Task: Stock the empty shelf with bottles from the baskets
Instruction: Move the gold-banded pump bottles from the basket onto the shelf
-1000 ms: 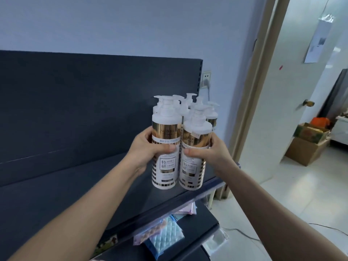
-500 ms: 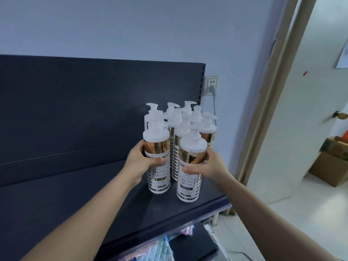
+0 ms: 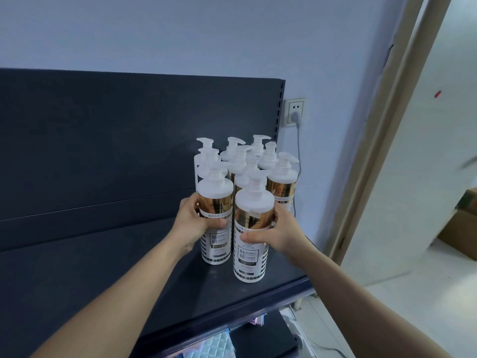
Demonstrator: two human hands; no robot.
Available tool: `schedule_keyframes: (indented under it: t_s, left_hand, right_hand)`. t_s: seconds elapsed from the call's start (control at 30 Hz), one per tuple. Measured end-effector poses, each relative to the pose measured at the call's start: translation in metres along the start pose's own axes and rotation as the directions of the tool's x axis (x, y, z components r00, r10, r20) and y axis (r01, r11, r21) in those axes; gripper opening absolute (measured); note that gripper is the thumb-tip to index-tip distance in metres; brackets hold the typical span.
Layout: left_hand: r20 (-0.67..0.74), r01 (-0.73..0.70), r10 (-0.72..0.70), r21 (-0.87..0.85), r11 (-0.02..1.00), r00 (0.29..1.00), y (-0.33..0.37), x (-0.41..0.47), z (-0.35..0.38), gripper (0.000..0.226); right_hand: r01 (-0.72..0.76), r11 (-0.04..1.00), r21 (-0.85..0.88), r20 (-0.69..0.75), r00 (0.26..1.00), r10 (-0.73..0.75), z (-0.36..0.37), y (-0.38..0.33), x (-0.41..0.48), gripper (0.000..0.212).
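Observation:
Two white pump bottles with gold bands stand on the dark shelf (image 3: 103, 267) near its right end. My left hand (image 3: 196, 220) grips the left bottle (image 3: 215, 244) around its middle. My right hand (image 3: 278, 232) grips the right bottle (image 3: 251, 254), which stands nearer the shelf's front edge. Behind them stand several more of the same bottles (image 3: 281, 187), packed close against the shelf's back panel.
The shelf's left part is bare dark board. A wall socket (image 3: 295, 112) with a plugged cable sits right of the back panel. A lower shelf (image 3: 258, 337) holds packaged goods. A door frame (image 3: 382, 140) and cardboard boxes (image 3: 462, 228) lie to the right.
Both hands have carried the two bottles down from mid-air onto the shelf, in front of the standing group. The view has come closer and shifted left.

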State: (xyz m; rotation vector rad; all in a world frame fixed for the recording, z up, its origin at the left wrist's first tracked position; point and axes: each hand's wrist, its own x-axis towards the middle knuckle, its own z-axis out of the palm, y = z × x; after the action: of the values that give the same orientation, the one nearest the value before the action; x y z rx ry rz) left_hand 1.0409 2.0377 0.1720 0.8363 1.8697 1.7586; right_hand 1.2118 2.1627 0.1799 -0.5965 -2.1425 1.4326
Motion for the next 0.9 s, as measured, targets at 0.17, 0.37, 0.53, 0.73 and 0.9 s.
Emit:
schedule_keyframes:
  t_s: [0.17,0.37,0.53,0.73,0.9]
  left_hand:
    - [0.052,-0.055,0.053,0.054,0.997,0.997,0.001,-0.002,-0.002,0.08]
    - [0.149,-0.033,0.011,0.141,0.99,0.989,-0.005,-0.004,-0.015,0.06]
    - [0.088,-0.06,0.041,0.226,0.972,0.995,-0.017,-0.004,-0.018,0.06]
    - [0.088,-0.108,0.088,0.258,0.96,0.992,-0.023,-0.001,-0.014,0.057]
    - [0.109,-0.129,0.102,0.281,0.951,0.989,-0.027,-0.001,-0.016,0.053]
  right_hand:
    - [0.012,1.0,0.004,0.008,1.0,-0.012,0.007,0.002,0.002,0.077]
    - [0.017,1.0,0.015,-0.002,1.0,-0.017,0.013,0.002,0.001,0.081]
    - [0.035,0.999,0.022,-0.003,0.999,-0.035,0.018,0.001,-0.001,0.073]
    - [0.048,0.999,0.008,0.019,0.999,-0.049,0.024,0.001,0.0,0.076]
    - [0.047,0.999,0.018,0.015,0.999,-0.047,0.024,0.0,-0.001,0.075]
